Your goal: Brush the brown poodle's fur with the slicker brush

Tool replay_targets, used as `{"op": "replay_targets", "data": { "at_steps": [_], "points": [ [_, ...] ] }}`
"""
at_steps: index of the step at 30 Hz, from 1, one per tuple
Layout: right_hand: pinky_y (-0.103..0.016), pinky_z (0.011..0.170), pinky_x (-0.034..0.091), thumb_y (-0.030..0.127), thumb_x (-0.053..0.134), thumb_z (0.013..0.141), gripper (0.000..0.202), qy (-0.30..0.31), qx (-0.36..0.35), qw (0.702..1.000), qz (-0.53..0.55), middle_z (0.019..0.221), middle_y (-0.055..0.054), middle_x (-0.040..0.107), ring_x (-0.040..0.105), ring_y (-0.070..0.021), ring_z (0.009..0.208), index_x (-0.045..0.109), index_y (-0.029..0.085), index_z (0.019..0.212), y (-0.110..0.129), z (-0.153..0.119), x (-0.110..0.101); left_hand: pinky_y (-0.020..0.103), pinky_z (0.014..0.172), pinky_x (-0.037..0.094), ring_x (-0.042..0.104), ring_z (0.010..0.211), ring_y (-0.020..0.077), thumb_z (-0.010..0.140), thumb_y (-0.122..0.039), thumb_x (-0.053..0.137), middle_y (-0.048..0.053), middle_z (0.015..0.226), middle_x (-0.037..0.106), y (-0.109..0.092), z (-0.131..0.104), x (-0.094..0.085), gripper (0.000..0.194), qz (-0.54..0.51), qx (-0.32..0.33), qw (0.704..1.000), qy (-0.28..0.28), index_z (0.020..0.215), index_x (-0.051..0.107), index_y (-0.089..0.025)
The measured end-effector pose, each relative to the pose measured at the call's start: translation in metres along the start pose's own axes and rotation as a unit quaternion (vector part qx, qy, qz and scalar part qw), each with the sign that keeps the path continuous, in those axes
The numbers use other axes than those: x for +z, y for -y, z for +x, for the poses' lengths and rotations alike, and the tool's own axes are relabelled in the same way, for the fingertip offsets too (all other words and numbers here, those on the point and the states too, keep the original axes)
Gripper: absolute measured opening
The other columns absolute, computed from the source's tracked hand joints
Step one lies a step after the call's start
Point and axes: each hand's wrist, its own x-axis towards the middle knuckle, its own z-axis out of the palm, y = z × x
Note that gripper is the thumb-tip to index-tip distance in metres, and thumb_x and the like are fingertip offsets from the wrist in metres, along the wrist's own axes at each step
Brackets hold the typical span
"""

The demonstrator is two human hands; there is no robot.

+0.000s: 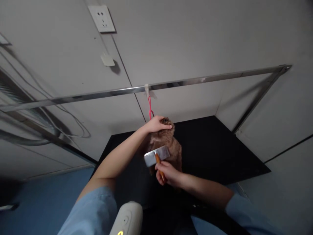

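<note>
A small brown furry dog [175,150] is on the black table top [202,143]; its face cannot be made out. My left hand [156,124] grips the dog at its head, the thumb lying across the fur and the other fingers mostly hidden. In my right hand [168,173] is a slicker brush [156,156] with an orange-brown wooden handle, my fingers wrapped round it. The brush's flat metal back faces me, and its head lies against or just in front of the dog's body; I cannot tell whether the bristles touch the fur.
Behind the dog, a metal bar [181,83] spans the table, with a pink lead [150,107] hanging from it. A hose [29,141] and loose cables run along the left wall. A white device [128,217] stands close to me at the bottom.
</note>
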Motion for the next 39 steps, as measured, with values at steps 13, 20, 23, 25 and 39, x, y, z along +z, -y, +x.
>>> {"op": "replay_targets", "data": {
  "at_steps": [13,20,23,25,39],
  "points": [
    [-0.019,0.038,0.027,0.046,0.049,0.087,0.028,-0.019,-0.022,0.998,-0.048,0.045,0.009,0.048,0.039,-0.0063,0.033,0.047,0.018,0.089,-0.001,-0.013,-0.013,0.027,0.072,0.048,0.061,0.075,0.0156,0.066,-0.047,0.07,0.006,0.084,0.068,0.009,0.002,-0.003,0.044,-0.027,0.044,0.999,0.018,0.089,0.066,-0.01],
    [-0.018,0.036,0.025,0.047,0.051,0.087,0.029,-0.059,0.045,0.994,-0.082,0.042,0.01,0.046,0.037,-0.006,0.032,0.05,0.018,0.087,-0.001,-0.012,-0.024,0.031,0.084,0.046,0.061,0.093,0.0204,0.06,-0.043,0.075,0.009,0.101,0.066,0.028,-0.005,-0.006,0.055,-0.005,0.074,0.995,0.069,0.103,0.061,-0.013],
    [-0.017,0.037,0.025,0.049,0.046,0.089,0.031,-0.112,-0.045,0.988,-0.094,0.041,0.011,0.044,0.037,-0.0056,0.032,0.049,0.018,0.09,-0.004,-0.01,-0.026,0.03,0.084,0.045,0.061,0.095,0.0208,0.051,-0.041,0.081,0.009,0.106,0.065,0.034,-0.01,-0.005,0.067,0.047,0.098,0.988,0.108,0.109,0.06,-0.016],
    [-0.017,0.037,0.024,0.052,0.045,0.089,0.034,-0.115,-0.018,0.99,-0.084,0.039,0.011,0.042,0.036,-0.0059,0.031,0.048,0.018,0.089,-0.009,-0.008,-0.026,0.028,0.08,0.045,0.061,0.09,0.0207,0.048,-0.042,0.082,0.008,0.101,0.066,0.032,-0.012,-0.005,0.065,0.1,0.101,0.984,0.104,0.105,0.063,-0.017],
    [-0.02,0.042,0.037,0.052,0.049,0.087,0.034,0.005,-0.012,1.0,-0.002,0.051,0.005,0.057,0.051,-0.0095,0.039,0.046,0.018,0.092,0.004,-0.005,-0.014,0.026,0.073,0.047,0.064,0.079,0.0189,0.065,-0.041,0.07,0.008,0.086,0.071,0.01,0.009,-0.003,0.037,0.027,-0.003,0.997,0.067,0.088,0.069,-0.011]
  ]
}}
